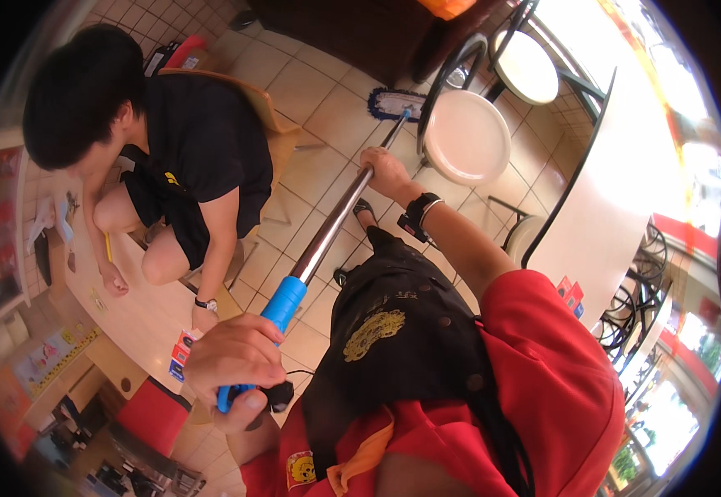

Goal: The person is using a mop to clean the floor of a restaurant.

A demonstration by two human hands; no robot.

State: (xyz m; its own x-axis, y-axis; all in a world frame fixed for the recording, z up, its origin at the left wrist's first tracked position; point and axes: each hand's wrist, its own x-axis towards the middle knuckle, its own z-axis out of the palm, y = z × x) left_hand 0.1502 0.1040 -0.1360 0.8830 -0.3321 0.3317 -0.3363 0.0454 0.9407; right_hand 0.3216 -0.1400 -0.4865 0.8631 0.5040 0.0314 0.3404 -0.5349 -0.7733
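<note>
Gripping with both hands: left hand (240, 364) curled firmly round the blue grip (284, 300), well left of the stool (468, 137) and nearer the body; right hand (389, 174) wrapped round the pole (331, 240), just left of the stool. Fingers folded on both, none spread. Far left of the stool, a person (211, 124) in dark clothes, seated on a chair (282, 132) and leaning over a table (149, 290); best to swing the grip end short on that side, giving room. Between chair and stool, pale tiles (311, 161). Just left of the stool, down on the tiles, the mop head (389, 104), with the pole slanting from there back to the left hand. Contact with the stool's black frame (435, 83): hard to make out. To work well here, likely best to steer with the left hand, press with the right, and lay the mop head flat. Close to the stool, turn the mop head lengthwise and slip past the frame rather than knock against it. Right of the stool, a second seat (526, 66) and, farther right, a long table (601, 207); for reaching under those, probably wise to lower the pole, slide the right hand farther down for control, and stroke slowly enough to leave no strip missed.
</note>
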